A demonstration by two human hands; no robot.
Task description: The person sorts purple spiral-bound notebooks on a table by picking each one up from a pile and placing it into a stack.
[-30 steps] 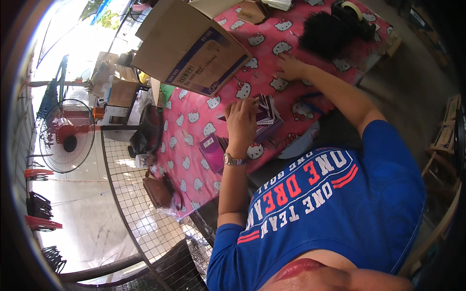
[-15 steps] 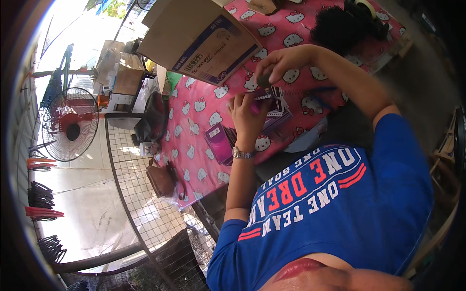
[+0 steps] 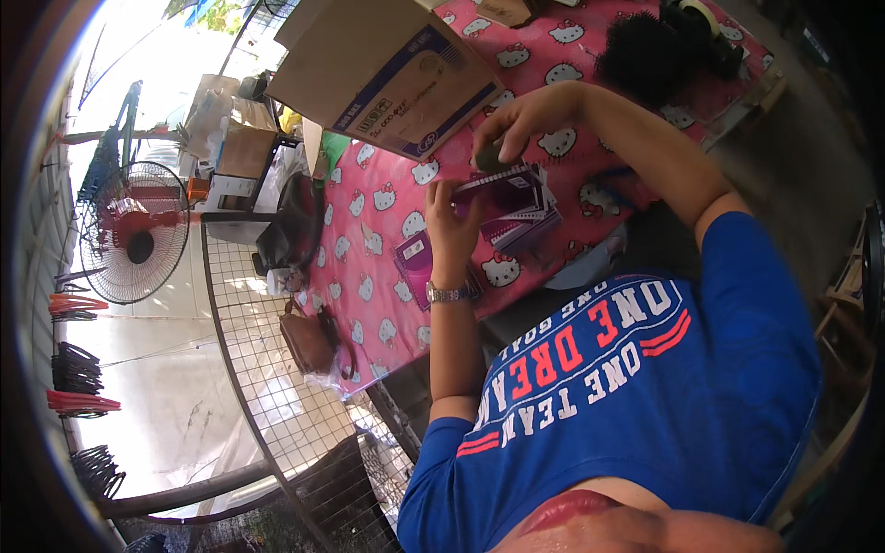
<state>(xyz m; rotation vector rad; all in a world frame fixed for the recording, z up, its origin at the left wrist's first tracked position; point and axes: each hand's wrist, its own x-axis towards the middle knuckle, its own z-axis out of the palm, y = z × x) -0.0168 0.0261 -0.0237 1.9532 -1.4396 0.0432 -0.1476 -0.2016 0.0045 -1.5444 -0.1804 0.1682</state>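
My left hand [image 3: 450, 226], with a watch on its wrist, grips the left end of a dark purple flat rectangular piece [image 3: 512, 195]. That piece is over a loose stack of similar purple and white-edged pieces [image 3: 527, 232]. My right hand [image 3: 524, 124] is closed around a small dark rounded object [image 3: 489, 158], just above the far edge of the held piece; its exact kind is hard to make out. Beside my left wrist lies another pile of purple flat pieces [image 3: 415, 258], partly covered by the hand.
A pink patterned cloth [image 3: 378, 244] covers the table. An open cardboard box [image 3: 396, 83] stands at the far side. Black bristly material [image 3: 654, 55] and a tape roll [image 3: 701, 17] sit at far right. A brown bag [image 3: 309, 341] is at the left edge; a fan [image 3: 136, 235] stands beyond.
My left hand has drawn back slightly left, showing more of the dark purple piece. My right hand has moved a little left and down with the dark object, nearer the piece.
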